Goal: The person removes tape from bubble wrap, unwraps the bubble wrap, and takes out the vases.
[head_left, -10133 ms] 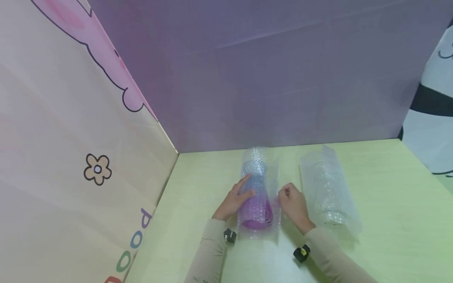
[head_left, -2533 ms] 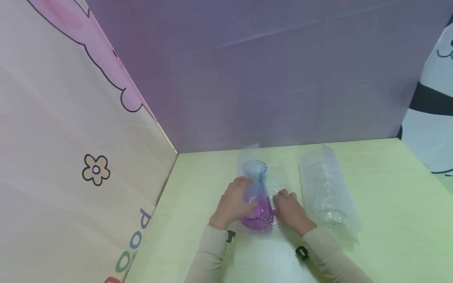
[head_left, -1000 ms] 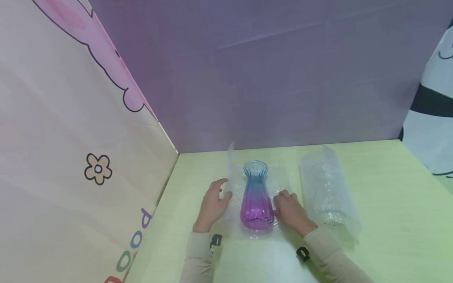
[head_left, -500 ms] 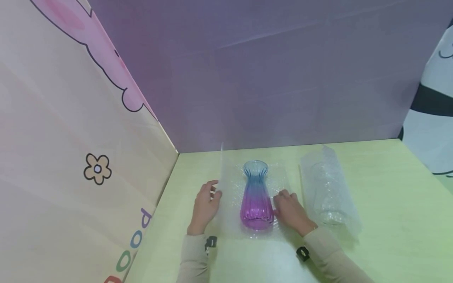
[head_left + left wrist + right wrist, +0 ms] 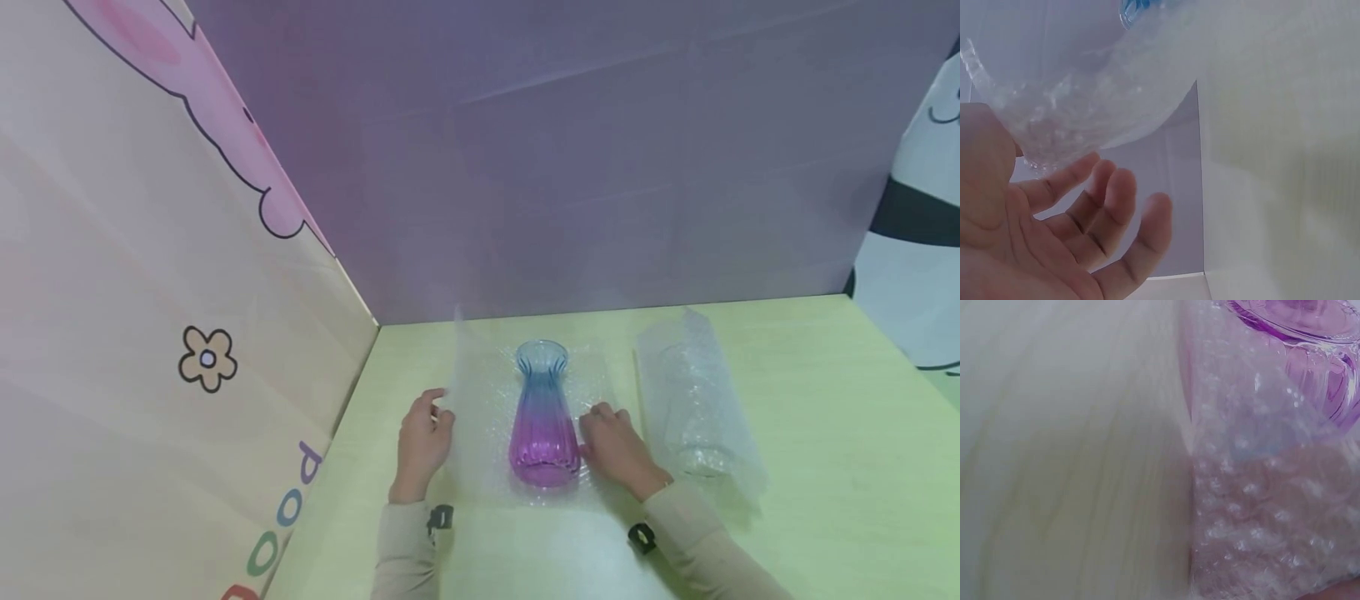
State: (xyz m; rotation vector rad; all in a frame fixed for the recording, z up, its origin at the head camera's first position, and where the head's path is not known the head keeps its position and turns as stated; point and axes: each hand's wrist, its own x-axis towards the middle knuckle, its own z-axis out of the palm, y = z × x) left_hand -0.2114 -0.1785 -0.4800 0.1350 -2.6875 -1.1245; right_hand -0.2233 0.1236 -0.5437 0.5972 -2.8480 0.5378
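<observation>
A ribbed glass vase (image 5: 545, 421), blue at the neck and purple at the base, lies on a spread sheet of bubble wrap (image 5: 486, 442) in the head view. At the sheet's left edge, my left hand (image 5: 422, 442) pinches the raised wrap between thumb and index finger; its other fingers are loosely bent in the left wrist view. My right hand (image 5: 617, 448), fingers curled, grips the wrap close beside the vase's right side. In the right wrist view, the bubble wrap (image 5: 1260, 512) covers most of that hand, and the purple base (image 5: 1316, 362) shows beyond it.
To the right, a clear glass vessel (image 5: 701, 458) lies wrapped in another bubble wrap sheet (image 5: 738, 442). Everything rests on a pale wooden table (image 5: 825, 433). A purple-grey panel (image 5: 600, 167) stands behind it, and a printed panel (image 5: 112, 333) borders the left.
The wrap that covered the vase has been opened out. My left hand has drawn its edge leftward, leaving the vase bare. The right hand has shifted little.
</observation>
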